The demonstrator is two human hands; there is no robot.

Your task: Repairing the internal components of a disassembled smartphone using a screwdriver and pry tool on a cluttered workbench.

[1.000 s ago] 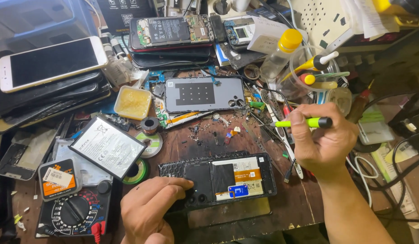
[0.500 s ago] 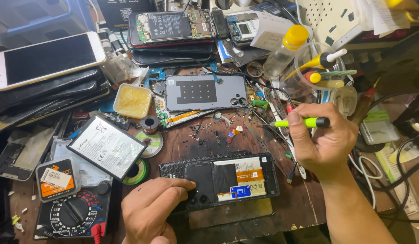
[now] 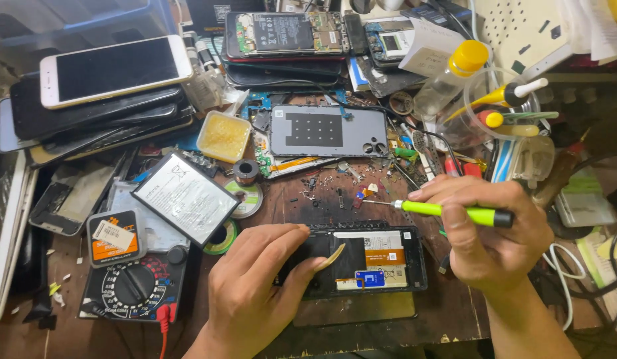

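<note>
Cluttered workbench [image 3: 308, 199]; left hand [image 3: 255, 292] steadies opened phone [image 3: 361, 262]; right hand [image 3: 494, 233] grips screwdriver [image 3: 448, 211].

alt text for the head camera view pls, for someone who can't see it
A person's left hand steadies an opened phone on a cluttered wooden workbench while the right hand holds a green-handled screwdriver above it. A multimeter, loose battery and stacked phones lie around.
</note>
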